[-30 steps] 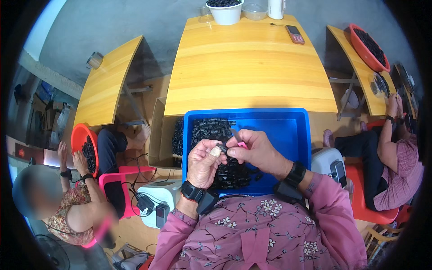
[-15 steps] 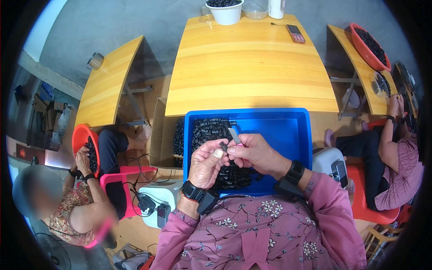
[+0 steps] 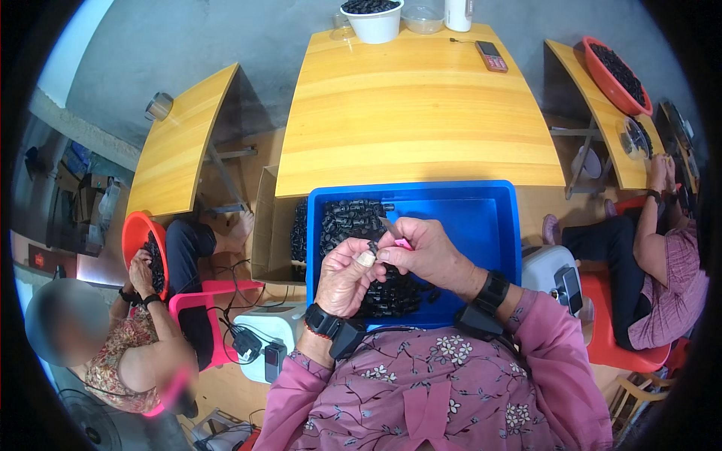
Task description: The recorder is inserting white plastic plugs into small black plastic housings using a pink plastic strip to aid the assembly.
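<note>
My left hand (image 3: 344, 282) pinches a small black plastic part (image 3: 372, 246) between thumb and fingers; a pale covering wraps the thumb tip. Close against it, my right hand (image 3: 432, 252) grips a small knife (image 3: 404, 243) with a pink handle and a narrow metal blade that points up and away. Both hands are above a blue tray (image 3: 462, 218). Many similar black parts (image 3: 352, 223) lie heaped in the tray's left half, with more under my hands. My fingers partly hide the held part, so its contact with the blade cannot be made out.
A cardboard box (image 3: 265, 225) with black parts stands left of the tray. Beyond is a wooden table (image 3: 421, 113) bearing a white tub (image 3: 376, 26) and a phone (image 3: 492, 57). Co-workers sit on both sides, the left one with a red basin (image 3: 135, 233). Cables (image 3: 226, 308) hang at left.
The knife has turned in my right hand: its blade now shows narrower and darker, and more pink handle is visible. My left hand keeps the black part in nearly the same place.
</note>
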Motion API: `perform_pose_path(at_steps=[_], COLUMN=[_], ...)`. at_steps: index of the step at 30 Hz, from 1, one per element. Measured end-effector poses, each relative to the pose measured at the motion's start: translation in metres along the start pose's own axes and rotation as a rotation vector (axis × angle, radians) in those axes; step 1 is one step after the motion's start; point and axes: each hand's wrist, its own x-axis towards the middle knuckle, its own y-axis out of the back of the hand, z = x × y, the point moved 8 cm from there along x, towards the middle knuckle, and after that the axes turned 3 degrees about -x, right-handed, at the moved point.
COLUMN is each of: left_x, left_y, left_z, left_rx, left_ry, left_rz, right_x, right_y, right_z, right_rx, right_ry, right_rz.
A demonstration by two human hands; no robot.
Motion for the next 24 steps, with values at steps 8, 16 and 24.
perform_pose_path(at_steps=[8, 16, 24], left_x=[0.000, -0.001, 0.002], left_y=[0.000, -0.006, -0.003], left_z=[-0.003, -0.004, -0.008], left_rx=[0.005, -0.031, -0.295], left_ry=[0.038, 0.083, 0.117], left_rz=[-0.045, -0.051, -0.123], right_x=[0.000, 0.002, 0.000], right_y=[-0.003, 0.000, 0.008], right_z=[0.003, 0.010, 0.007], right_rx=[0.051, 0.136, 0.021], right_ry=[-0.040, -0.046, -0.073], right_rz=[-0.016, 0.009, -0.020])
